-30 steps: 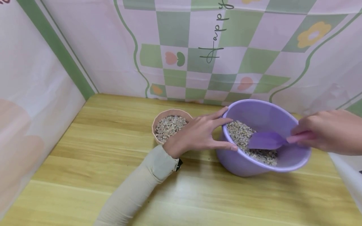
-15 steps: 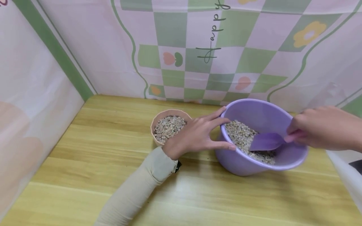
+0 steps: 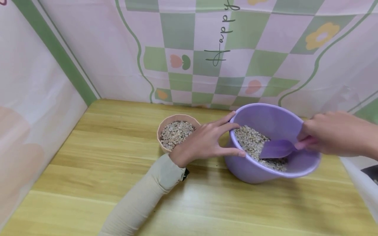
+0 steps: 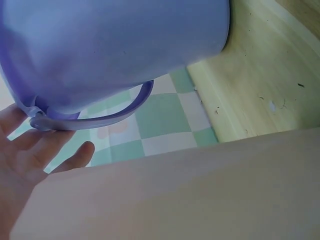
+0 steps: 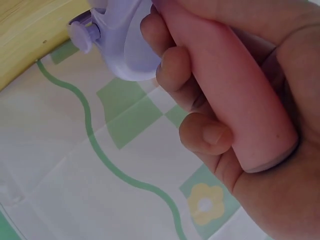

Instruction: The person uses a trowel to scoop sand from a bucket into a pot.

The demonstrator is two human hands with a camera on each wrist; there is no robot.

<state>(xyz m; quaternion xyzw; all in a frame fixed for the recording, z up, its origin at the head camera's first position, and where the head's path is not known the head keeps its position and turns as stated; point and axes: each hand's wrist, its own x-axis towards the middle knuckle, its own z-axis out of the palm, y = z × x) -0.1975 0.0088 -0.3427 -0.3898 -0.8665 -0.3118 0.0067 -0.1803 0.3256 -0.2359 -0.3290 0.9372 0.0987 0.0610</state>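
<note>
A purple bucket (image 3: pixel 248 172) with small gravel (image 3: pixel 249 139) inside stands on the right of the table. My left hand (image 3: pixel 206 139) rests on its near-left rim, thumb and fingers spread and mostly straight. In the left wrist view the fingers lie by the rim, beside the bucket's hanging handle (image 4: pixel 112 119). My right hand (image 3: pixel 333 132) grips the pink handle (image 5: pixel 230 85) of a small shovel, fingers curled round it. The shovel's purple blade (image 3: pixel 276 149) is inside the bucket, its tip at the gravel. Part of the handle is hidden by the hand.
Just behind my left wrist stands a pinkish bowl (image 3: pixel 159 137) holding more gravel, partly covered by the hand. The wooden table (image 3: pixel 88 183) meets a patterned cloth wall (image 3: pixel 206 62) at the back. Another cloth wall (image 3: pixel 35 98) stands on the left.
The right hand and shovel have shifted slightly up and left within the bucket, and the blade stays at the gravel. The left hand keeps its place on the rim.
</note>
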